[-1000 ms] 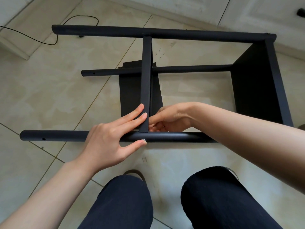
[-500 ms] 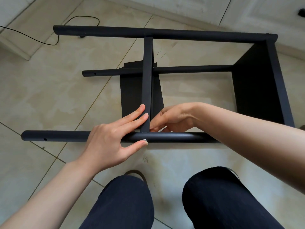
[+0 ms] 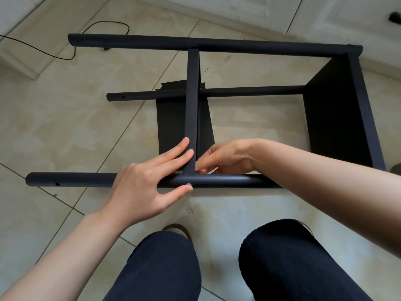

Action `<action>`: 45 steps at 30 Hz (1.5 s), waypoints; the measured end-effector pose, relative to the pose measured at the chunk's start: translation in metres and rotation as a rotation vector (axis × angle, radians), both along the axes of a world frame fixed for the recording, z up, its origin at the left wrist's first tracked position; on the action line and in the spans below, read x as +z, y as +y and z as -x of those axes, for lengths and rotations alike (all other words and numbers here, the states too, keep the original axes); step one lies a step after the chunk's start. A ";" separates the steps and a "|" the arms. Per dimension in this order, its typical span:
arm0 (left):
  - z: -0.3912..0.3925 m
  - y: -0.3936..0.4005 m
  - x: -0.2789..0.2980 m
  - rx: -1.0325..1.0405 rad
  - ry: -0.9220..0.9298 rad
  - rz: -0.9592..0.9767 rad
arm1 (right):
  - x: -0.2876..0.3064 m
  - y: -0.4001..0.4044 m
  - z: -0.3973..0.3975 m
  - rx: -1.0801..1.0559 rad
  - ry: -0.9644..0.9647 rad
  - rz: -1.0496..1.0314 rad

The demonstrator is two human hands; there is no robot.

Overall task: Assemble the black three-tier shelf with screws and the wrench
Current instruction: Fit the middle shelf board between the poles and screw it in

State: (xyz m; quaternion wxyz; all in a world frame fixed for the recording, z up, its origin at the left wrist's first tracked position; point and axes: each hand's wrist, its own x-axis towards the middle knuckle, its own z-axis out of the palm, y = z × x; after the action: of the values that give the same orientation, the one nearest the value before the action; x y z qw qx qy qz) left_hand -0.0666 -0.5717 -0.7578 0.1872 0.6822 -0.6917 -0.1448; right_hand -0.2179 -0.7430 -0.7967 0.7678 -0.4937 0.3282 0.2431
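As before, left hand (image 3: 138, 190) flat on shelf edge (image 3: 191, 118), thumb on screw (image 3: 189, 184), right hand (image 3: 225, 157) fingertips hidden, its grip unclear.

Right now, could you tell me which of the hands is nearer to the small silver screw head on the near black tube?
Left. The left hand has its thumb touching the small silver screw head; the right hand is behind the tube, beside the shelf edge.

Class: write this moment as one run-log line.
left hand: thumb on screw, fingers steady middle shelf | right hand: behind shelf at near post | wrench: unseen
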 end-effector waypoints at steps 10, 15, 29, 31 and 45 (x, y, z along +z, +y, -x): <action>0.000 -0.001 0.001 -0.008 0.003 -0.001 | 0.004 -0.005 -0.001 0.015 0.024 0.016; -0.001 0.000 0.001 -0.012 0.005 0.006 | 0.003 0.002 -0.007 0.010 0.018 0.008; -0.002 -0.001 0.001 -0.022 0.008 0.010 | 0.004 -0.001 -0.005 -0.014 0.032 0.000; -0.002 -0.001 0.001 -0.030 0.003 0.013 | 0.006 -0.004 -0.003 -0.010 0.049 -0.007; -0.001 -0.001 0.001 -0.024 -0.002 0.005 | 0.009 -0.002 -0.003 0.016 0.060 0.080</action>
State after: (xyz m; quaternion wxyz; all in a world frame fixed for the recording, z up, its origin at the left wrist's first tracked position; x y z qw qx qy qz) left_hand -0.0655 -0.5722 -0.7565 0.1866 0.6736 -0.7004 -0.1448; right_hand -0.2148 -0.7452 -0.7872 0.7351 -0.5191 0.3569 0.2505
